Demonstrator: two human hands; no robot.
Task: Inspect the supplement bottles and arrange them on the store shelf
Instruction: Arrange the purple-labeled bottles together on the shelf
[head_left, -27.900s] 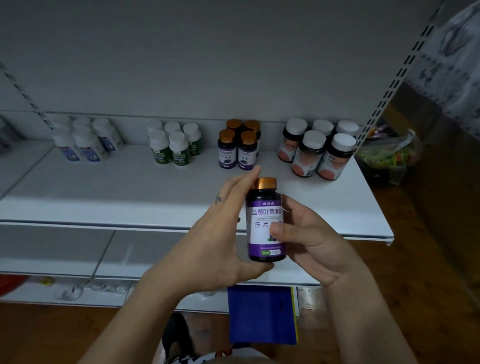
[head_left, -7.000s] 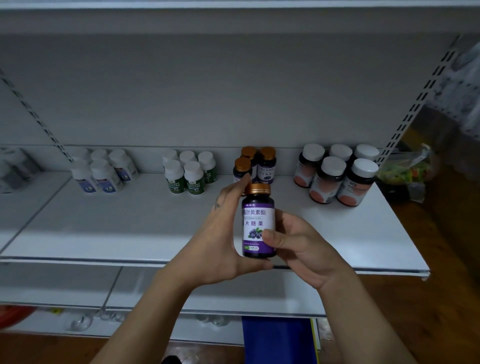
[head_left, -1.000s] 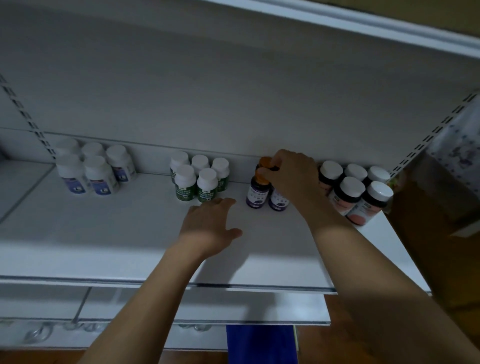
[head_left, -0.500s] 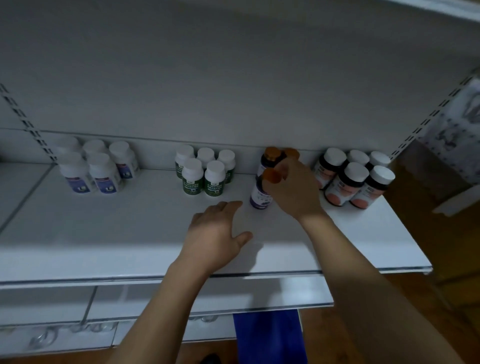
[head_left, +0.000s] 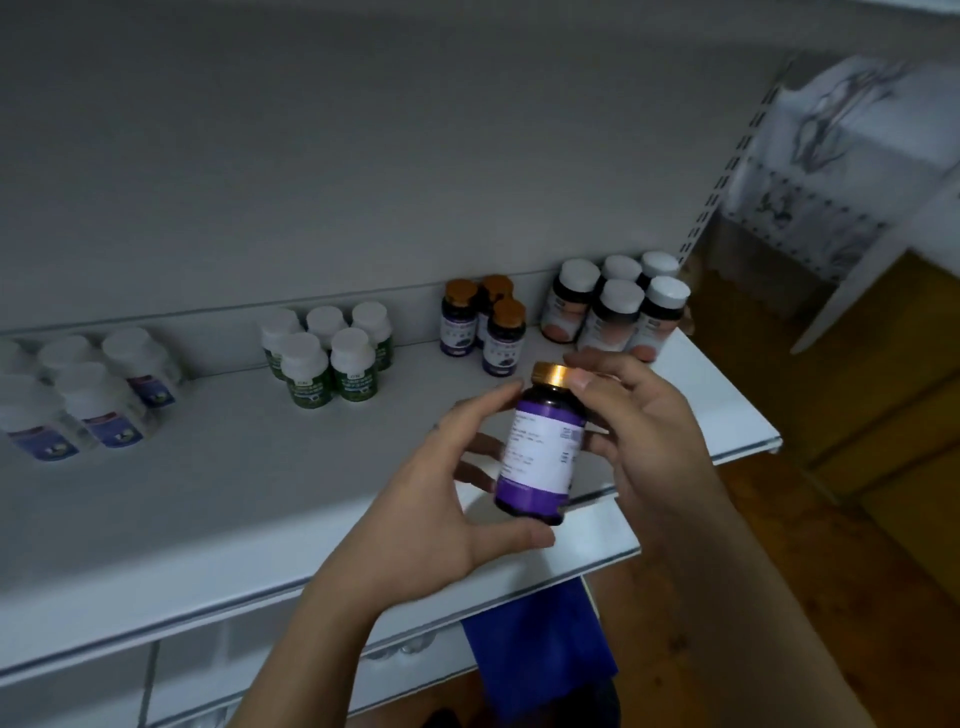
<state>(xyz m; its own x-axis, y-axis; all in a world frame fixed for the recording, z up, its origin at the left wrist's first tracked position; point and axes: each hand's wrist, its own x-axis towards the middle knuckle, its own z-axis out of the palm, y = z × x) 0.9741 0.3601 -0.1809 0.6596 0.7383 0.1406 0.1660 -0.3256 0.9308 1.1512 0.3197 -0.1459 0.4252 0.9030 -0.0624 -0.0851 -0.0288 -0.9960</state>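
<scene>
Now the purple-labelled bottle (head_left: 540, 452) hangs slightly tilted over the shelf's (head_left: 234, 493) front edge, toward its right end. Its fine-print side faces the head camera, though the print is too blurred to read. To inspect it well, probably turn it slowly and check that the gold cap (head_left: 553, 373) sits tight. Then stand it with the three matching bottles (head_left: 483, 327) at the back edge. The left hand (head_left: 436, 509) cradles it, thumb under the base and fingers curled behind. The right hand (head_left: 639, 431) pinches the cap and side.

Bottle clusters (head_left: 322, 358) along shelf (head_left: 234, 493) rear; held bottle (head_left: 540, 447) in front, btwn L hand (head_left: 431, 514), R hand (head_left: 644, 431).
</scene>
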